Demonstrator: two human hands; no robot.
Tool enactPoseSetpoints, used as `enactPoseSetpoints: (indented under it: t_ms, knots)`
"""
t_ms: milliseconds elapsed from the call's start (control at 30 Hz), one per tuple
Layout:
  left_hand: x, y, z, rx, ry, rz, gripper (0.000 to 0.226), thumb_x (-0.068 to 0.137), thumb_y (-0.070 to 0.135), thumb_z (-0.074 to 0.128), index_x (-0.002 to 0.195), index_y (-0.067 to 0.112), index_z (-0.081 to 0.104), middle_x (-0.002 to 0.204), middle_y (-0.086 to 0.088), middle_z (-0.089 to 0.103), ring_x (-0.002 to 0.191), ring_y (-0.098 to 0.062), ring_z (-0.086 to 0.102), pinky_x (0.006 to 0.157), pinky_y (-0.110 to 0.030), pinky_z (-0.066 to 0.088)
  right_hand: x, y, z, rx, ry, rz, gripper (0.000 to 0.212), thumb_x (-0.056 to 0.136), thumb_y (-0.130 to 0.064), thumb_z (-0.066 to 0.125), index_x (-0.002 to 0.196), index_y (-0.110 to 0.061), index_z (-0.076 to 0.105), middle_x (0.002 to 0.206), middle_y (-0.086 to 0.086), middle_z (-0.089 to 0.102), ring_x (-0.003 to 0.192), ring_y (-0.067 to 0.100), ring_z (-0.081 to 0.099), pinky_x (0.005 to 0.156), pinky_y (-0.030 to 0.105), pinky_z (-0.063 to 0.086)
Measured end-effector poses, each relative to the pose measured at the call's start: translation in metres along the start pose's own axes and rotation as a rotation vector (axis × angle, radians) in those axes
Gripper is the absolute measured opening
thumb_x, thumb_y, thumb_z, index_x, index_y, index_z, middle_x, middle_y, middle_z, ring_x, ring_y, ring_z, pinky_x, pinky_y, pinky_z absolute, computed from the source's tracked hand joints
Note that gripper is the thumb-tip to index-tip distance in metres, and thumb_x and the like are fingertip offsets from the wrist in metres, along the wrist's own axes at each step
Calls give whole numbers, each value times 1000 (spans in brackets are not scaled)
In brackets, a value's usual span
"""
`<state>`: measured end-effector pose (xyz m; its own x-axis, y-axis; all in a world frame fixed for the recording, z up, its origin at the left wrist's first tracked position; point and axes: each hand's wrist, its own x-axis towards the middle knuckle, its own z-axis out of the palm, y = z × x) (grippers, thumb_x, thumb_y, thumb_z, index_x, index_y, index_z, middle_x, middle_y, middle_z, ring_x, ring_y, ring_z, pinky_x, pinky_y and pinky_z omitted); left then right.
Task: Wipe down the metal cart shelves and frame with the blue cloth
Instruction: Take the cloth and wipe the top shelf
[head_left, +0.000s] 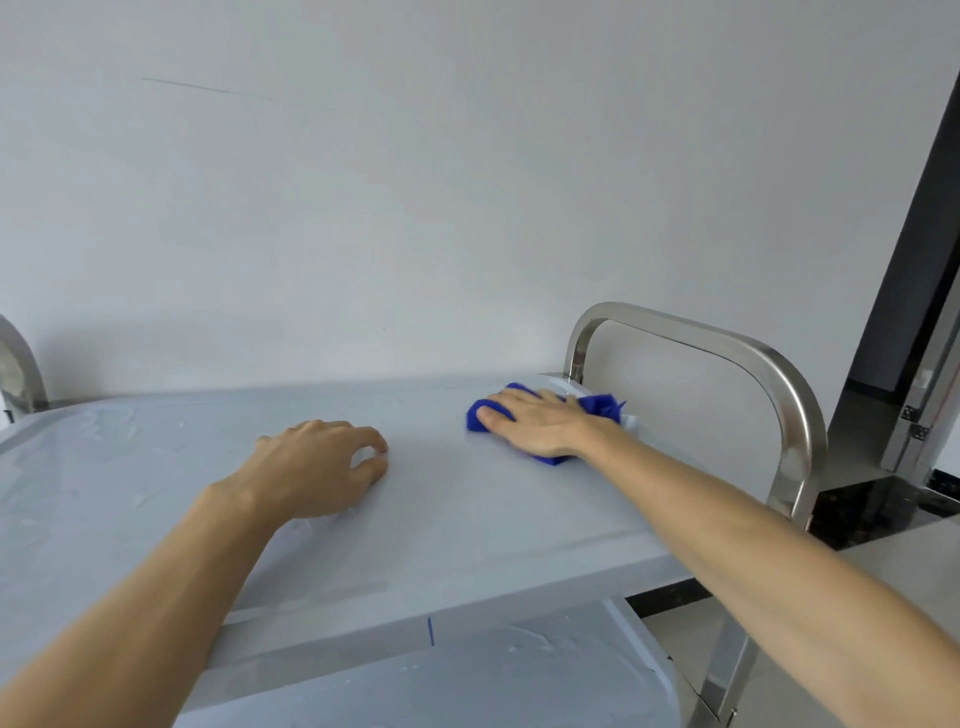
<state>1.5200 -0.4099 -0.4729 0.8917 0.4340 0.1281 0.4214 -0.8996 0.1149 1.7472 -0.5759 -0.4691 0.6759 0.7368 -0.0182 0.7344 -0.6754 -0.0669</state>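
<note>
Glossy polished metal frame (779, 374), matt film-covered shelf (467, 519), soft crumpled blue cloth (602, 404).

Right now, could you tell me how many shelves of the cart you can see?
2: the top shelf, where both hands rest, and a lower shelf showing beneath its near edge. Any shelf further down would be hidden.

I see a plain pale wall (415, 182) filling most of the frame, with a faint scratch (208, 88) at upper left. At the right edge a dark door frame (914, 249) leans in, above a glossy dark floor (872, 509).
</note>
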Motion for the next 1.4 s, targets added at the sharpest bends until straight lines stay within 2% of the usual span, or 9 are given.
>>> enactPoseSetpoints:
  t_ms: [133,233,400,700,933,1100,1200,1300,1400]
  knots:
    - [1,-3,2,13,7,-9,37,97,62,32,128,51,48,136,20,52,120,-17,53,99,-42,44,-44,-23,16,1,-5,-346,63,87,-79,17,146,-56,12,160,-28,15,150,9,9,119,46,11]
    - [5,-5,3,21,-2,14,36,98,59,34,129,47,49,134,17,55,118,-19,54,97,-36,44,-80,1,18,74,52,-398,61,85,-82,21,140,-57,17,150,-28,31,141,-1,20,113,33,20]
    - [19,3,-2,126,-56,72,37,99,52,34,131,42,49,129,7,55,118,-23,55,101,-37,43,-40,60,-1,-26,84,10,59,92,-73,21,138,-41,38,148,-10,44,138,19,38,109,46,30]
    - [28,-2,2,184,73,117,37,99,57,33,128,46,52,124,14,55,111,-23,58,79,-32,43,82,31,-7,-42,5,320,71,96,-65,14,158,-30,10,166,-5,11,150,35,12,117,56,15]
    - [24,-5,-2,169,68,110,33,100,51,35,126,44,54,124,15,55,111,-21,57,88,-33,48,85,-63,11,18,40,-135,62,95,-65,21,150,-37,29,161,-11,25,149,23,18,117,53,15]
    - [24,-9,-3,175,75,109,29,99,46,37,118,38,57,122,17,56,106,-21,58,81,-31,45,9,-38,18,67,69,-481,49,91,-72,24,134,-52,31,144,-29,38,133,0,31,110,36,24]
    - [24,-9,0,156,85,120,27,100,44,38,115,37,58,119,17,57,97,-21,54,79,-31,44,-9,5,12,43,96,-358,59,88,-77,23,137,-48,33,147,-20,42,138,3,32,113,31,26]
    - [25,-8,0,152,86,130,26,100,41,37,112,35,59,116,15,57,90,-21,50,78,-31,44,13,45,-1,16,85,-106,40,94,-69,27,119,-45,47,130,-13,53,130,15,45,103,39,36]
    - [26,-4,0,184,103,145,27,100,37,37,113,32,60,116,11,58,96,-24,57,77,-30,44,58,63,-8,0,51,95,45,98,-64,26,128,-38,46,129,-6,52,132,24,44,104,47,34]
